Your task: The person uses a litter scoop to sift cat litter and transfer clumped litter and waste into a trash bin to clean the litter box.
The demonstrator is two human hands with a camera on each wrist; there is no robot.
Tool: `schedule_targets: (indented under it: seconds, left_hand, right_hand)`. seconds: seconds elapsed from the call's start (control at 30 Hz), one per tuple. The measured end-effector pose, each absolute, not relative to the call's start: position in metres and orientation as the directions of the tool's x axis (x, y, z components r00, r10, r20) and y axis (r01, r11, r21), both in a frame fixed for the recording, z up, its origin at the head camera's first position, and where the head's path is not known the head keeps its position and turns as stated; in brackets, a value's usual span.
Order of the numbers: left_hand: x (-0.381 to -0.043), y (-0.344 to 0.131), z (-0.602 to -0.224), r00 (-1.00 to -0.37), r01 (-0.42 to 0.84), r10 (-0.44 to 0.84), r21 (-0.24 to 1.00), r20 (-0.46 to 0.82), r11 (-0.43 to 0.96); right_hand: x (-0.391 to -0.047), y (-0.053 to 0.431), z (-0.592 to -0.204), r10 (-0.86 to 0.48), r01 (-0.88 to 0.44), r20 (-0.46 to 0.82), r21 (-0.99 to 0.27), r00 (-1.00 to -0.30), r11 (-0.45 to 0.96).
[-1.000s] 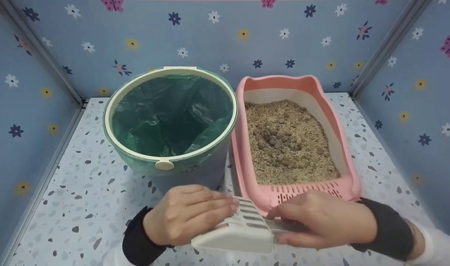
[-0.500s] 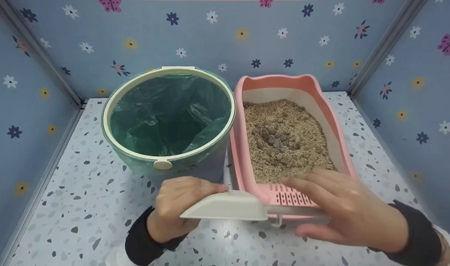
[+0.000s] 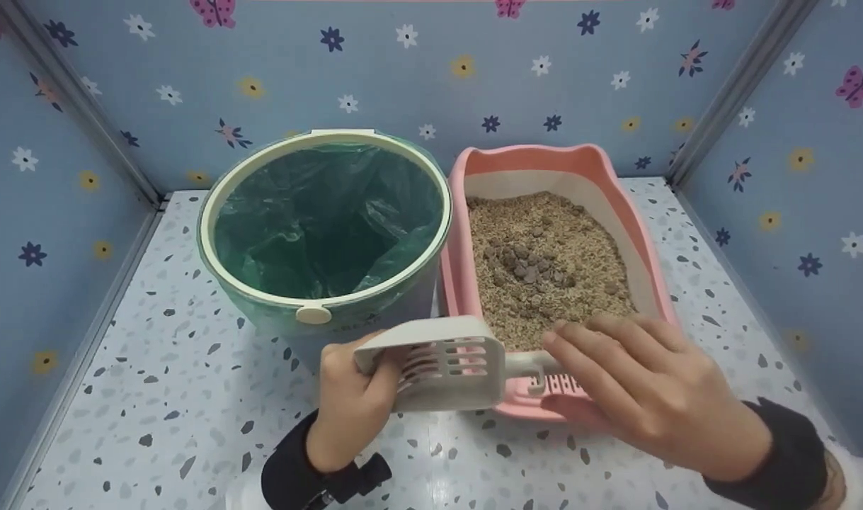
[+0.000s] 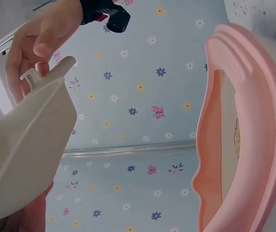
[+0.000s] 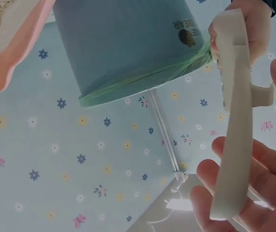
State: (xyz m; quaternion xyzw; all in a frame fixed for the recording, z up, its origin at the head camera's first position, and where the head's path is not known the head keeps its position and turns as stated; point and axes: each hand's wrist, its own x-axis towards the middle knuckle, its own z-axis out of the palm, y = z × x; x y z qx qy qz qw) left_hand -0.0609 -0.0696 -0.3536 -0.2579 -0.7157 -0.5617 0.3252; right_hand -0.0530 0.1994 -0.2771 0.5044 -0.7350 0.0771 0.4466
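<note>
My left hand grips the front edge of an off-white litter scoop, its thumb inside the slotted bowl. The bowl now faces me, and its handle points right, over the front of the pink litter box. My right hand is spread at the handle. In the right wrist view, its fingers lie behind the handle and the thumb stands apart from it. A small hook juts from the handle near the bowl. Brown litter fills the box, with dark clumps near its middle.
Left of the litter box stands a round bin, lined with a green plastic bag. Both stand on a speckled white surface. Blue flowered panels enclose the back and both sides.
The scoop has turned from underside up to bowl facing me and risen slightly. My right hand has loosened from the handle and spread its fingers. My left thumb now shows inside the bowl.
</note>
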Motion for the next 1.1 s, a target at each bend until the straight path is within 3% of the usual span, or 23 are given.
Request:
schedule_targets:
  seconds: [0.2, 0.43, 0.63, 0.9, 1.1]
  left_hand:
    - [-0.058, -0.062, -0.356, -0.824, 0.553, -0.002, 0.806, 0.566, 0.211]
    - [-0.058, -0.056, -0.358, -0.935, 0.353, 0.033, 0.923, 0.352, 0.155]
    - [-0.058, -0.052, -0.357, -0.968, 0.233, 0.098, 0.972, 0.229, 0.03]
    - [-0.059, -0.047, -0.359, -0.973, 0.215, 0.104, 0.973, 0.206, 0.084]
    - [-0.058, -0.046, -0.358, -0.971, 0.23, 0.095, 0.968, 0.221, 0.098]
  right_hand:
    - [-0.055, 0.198, -0.279, -0.731, -0.677, 0.678, 0.502, -0.078, 0.538]
    - [-0.057, 0.193, -0.282, -0.719, -0.664, 0.68, 0.472, -0.145, 0.58]
    - [-0.06, 0.192, -0.287, -0.695, -0.67, 0.693, 0.425, -0.192, 0.609]
    - [-0.068, 0.197, -0.292, -0.713, -0.653, 0.654, 0.428, -0.253, 0.625]
    - [-0.07, 0.197, -0.292, -0.711, -0.669, 0.659, 0.415, -0.245, 0.616]
